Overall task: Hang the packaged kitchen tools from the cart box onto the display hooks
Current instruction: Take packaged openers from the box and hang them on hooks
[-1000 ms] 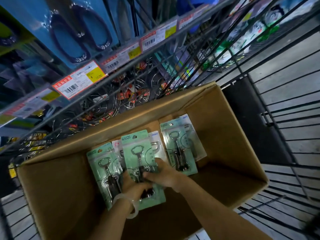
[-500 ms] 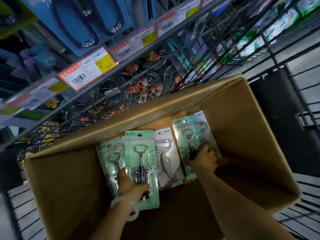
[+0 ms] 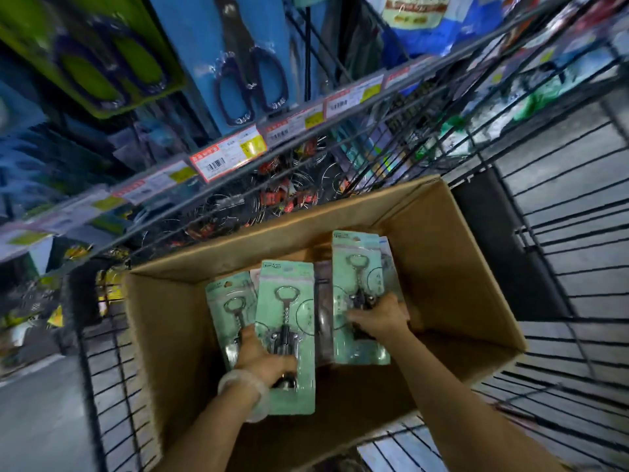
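Inside the cardboard box, the left hand grips one corkscrew pack and the right hand grips another corkscrew pack. A third pack lies at the far left. Lifted by their low ends, the packs might twist and miss the display hooks beyond, which are blurred here.

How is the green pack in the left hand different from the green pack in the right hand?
The left hand grips its corkscrew pack near the bottom; the right hand grips its corkscrew pack around the middle. The left hand's pack sits nearer the camera, the right hand's farther back in the cardboard box. Both are green cards holding a metal corkscrew.
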The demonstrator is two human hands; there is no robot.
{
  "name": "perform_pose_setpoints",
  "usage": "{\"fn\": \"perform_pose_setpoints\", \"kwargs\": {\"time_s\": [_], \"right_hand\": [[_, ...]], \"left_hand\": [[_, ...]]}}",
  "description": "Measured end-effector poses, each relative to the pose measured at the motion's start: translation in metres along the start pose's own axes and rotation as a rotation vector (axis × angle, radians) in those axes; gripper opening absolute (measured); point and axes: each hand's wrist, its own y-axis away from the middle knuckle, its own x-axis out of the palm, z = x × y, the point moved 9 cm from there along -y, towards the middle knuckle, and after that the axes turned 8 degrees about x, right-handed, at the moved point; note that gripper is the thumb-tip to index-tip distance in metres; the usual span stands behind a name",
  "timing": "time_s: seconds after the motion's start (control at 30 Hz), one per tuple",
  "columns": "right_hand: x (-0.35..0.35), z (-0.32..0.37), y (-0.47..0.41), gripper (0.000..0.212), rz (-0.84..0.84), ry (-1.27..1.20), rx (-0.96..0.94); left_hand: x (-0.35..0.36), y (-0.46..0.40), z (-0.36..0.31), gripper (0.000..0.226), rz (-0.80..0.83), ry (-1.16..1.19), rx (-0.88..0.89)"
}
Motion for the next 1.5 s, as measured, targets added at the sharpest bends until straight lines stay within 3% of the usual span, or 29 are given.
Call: {"fn": "perform_pose_setpoints", "kwargs": {"time_s": [0.1,0.23,0.4,0.5,0.7,0.83,0.93,1.0,1.1,1.23,1.5], "right_hand": [[0.005,-0.009,0.014,0.099,-0.024,-0.110,-0.118],[-0.004,0.009,0.103,0.057,-0.088,-0.128,-0.272],[0.009,0.033,0.209,0.045,-0.101,-0.227,-0.477],[0.036,0.053,0.288,0.061,-0.104,-0.221,-0.623],[0.109,0.090,0.416,0.058,-0.113,-0.194,-0.919],[0.177,0.108,0.487,0.060,-0.074,-0.091,-1.035],[0.223,0.120,0.536,0.100,-0.008,-0.015,-1.086],[0.248,0.124,0.575,0.107,0.011,0.036,-1.168],[0.277,0.129,0.628,0.105,0.008,0.085,-1.284],[0.303,0.135,0.684,0.104,0.041,0.114,-1.390],[0.332,0.170,0.769,0.101,0.098,0.087,-1.547]], "left_hand": [[-0.006,0.024,-0.017,0.110,0.042,0.023,0.092],[-0.032,0.066,-0.037,0.093,0.039,0.023,0.268],[-0.102,0.136,-0.042,0.081,-0.077,0.091,0.456],[-0.156,0.180,-0.034,0.091,-0.158,0.195,0.550],[-0.261,0.274,-0.007,0.052,-0.295,0.370,0.747],[-0.343,0.321,0.044,0.072,-0.479,0.419,0.831],[-0.396,0.354,0.078,0.088,-0.611,0.456,0.857],[-0.426,0.379,0.097,0.086,-0.700,0.466,0.888],[-0.465,0.410,0.122,0.079,-0.793,0.476,0.915],[-0.506,0.442,0.144,0.103,-0.899,0.508,0.920],[-0.575,0.506,0.145,0.107,-1.088,0.511,1.049]]}}
